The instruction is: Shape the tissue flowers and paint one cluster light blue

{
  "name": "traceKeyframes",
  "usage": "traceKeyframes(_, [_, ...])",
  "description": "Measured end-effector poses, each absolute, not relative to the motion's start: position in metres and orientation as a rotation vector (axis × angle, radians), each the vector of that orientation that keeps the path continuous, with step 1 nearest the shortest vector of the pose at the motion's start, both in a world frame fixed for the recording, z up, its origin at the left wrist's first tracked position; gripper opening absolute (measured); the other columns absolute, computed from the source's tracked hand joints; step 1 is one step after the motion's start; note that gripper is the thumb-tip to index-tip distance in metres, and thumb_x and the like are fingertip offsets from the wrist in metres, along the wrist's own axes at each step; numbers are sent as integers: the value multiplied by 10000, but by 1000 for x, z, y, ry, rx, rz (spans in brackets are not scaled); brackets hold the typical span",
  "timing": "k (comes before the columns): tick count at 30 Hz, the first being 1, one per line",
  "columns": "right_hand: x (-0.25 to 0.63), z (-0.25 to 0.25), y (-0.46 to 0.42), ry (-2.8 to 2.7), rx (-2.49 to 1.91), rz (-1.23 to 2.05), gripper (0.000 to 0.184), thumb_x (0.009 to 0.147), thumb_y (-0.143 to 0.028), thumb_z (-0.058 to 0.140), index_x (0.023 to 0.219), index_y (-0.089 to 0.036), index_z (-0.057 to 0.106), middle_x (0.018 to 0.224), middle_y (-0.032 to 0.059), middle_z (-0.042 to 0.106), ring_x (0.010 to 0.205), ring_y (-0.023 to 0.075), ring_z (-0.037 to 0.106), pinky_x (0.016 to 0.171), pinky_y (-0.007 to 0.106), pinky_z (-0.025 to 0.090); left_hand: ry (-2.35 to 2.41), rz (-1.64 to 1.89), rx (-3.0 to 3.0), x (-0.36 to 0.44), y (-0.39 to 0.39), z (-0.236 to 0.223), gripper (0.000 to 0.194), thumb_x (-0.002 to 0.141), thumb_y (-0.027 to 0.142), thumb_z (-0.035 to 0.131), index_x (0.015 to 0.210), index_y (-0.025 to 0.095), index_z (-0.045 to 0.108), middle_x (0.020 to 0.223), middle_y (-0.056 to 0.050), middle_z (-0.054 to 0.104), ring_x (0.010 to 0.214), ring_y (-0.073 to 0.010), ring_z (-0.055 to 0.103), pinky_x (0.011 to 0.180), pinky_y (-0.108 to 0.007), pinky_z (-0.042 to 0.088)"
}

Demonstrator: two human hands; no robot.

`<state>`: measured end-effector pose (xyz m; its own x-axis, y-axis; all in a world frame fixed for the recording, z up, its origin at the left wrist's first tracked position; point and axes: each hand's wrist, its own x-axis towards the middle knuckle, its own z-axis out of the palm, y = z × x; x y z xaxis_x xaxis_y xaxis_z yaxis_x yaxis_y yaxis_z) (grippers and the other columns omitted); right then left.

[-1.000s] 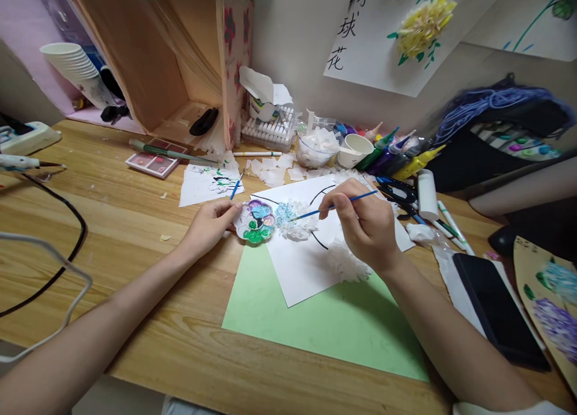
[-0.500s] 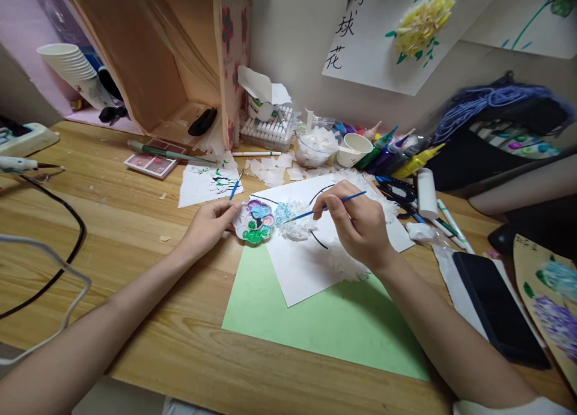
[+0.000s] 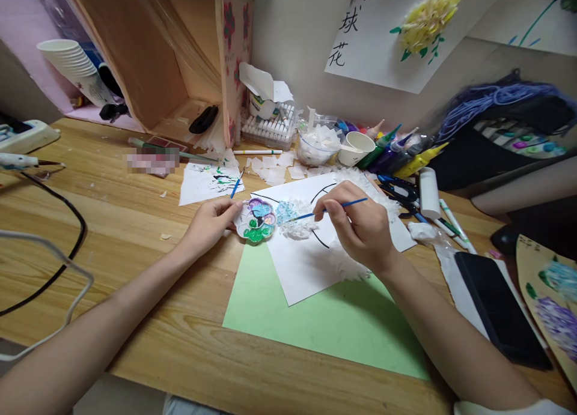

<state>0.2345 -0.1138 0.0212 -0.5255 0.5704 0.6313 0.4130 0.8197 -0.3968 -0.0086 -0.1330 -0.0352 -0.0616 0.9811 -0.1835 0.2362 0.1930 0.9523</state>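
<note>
Between thumb and fingers, my left hand (image 3: 217, 224) grips the edge of a flower-shaped paint palette (image 3: 255, 223) with green, purple, blue and black paint. My right hand (image 3: 360, 223) pinches a thin blue paintbrush (image 3: 336, 207). Its tip touches or hovers just over a ruffled white paper flower (image 3: 300, 223), whose left part is light blue. The flower sits on a white sheet (image 3: 295, 277) with black curved lines. Another white paper flower (image 3: 347, 263) lies below my right hand, partly hidden by it. A green sheet (image 3: 324, 337) lies beneath the white one.
A paint-stained paper (image 3: 210, 181) and a second blue brush (image 3: 237, 183) lie behind the palette. Farther back are paper scraps (image 3: 270, 170), a paper cup (image 3: 357, 149) and paint bottles (image 3: 419, 160). Scissors (image 3: 396, 190) and a black phone (image 3: 500, 310) lie at right.
My right hand and the brush have shifted slightly left and the brush angle has changed a little. The left hand keeps the palette in the same place.
</note>
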Motion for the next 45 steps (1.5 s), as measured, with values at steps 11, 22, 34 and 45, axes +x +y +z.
traceKeyframes(11, [234,25,-116,-2203,-695,222,228,894,-172,379,738,-190,544,645,37,588,644,145,495,590,292,406,1492,978,1195,-8,-133,-36,356,699,501,597,743,153,655,653,-6,626,583,-133,581,577,-260,511])
traceKeyframes(22, [235,28,-117,-2187,-666,111,228,890,-170,375,734,-203,537,631,29,583,606,145,488,574,301,404,1491,938,1231,-10,-134,-38,347,749,489,555,783,154,643,646,-5,617,581,-131,579,547,-236,486])
traceKeyframes(34, [233,20,-115,-2240,-638,132,207,888,-167,389,743,-197,533,646,30,598,631,145,492,578,290,424,1495,930,1230,-10,-134,-37,372,736,506,556,798,150,644,626,-9,618,557,-139,580,512,-237,468])
traceKeyframes(45, [234,24,-116,-2201,-660,168,235,891,-184,379,731,-206,550,636,29,591,616,148,503,576,297,416,1483,939,1223,-10,-134,-38,359,741,500,555,786,155,642,637,0,624,559,-133,577,520,-229,458])
